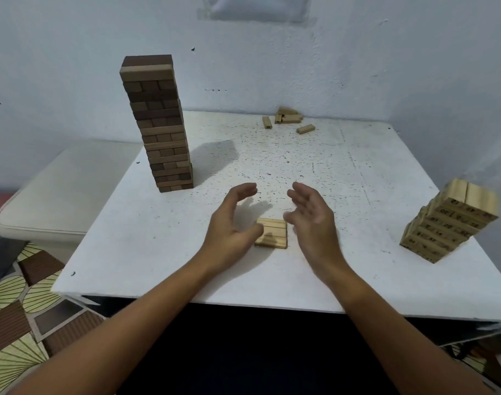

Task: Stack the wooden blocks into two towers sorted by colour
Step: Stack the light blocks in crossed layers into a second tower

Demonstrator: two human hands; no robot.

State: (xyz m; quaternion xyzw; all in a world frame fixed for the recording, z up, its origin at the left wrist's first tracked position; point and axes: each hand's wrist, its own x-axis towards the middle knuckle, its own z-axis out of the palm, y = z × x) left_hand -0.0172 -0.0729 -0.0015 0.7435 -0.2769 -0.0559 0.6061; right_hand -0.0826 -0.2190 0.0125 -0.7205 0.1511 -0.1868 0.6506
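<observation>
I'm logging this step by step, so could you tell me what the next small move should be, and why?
Probably close both hands on the small light block set and carry it to the light tower. The left hand and right hand flank it, open and holding nothing, and its pale wood matches that tower, not the dark tower.
</observation>
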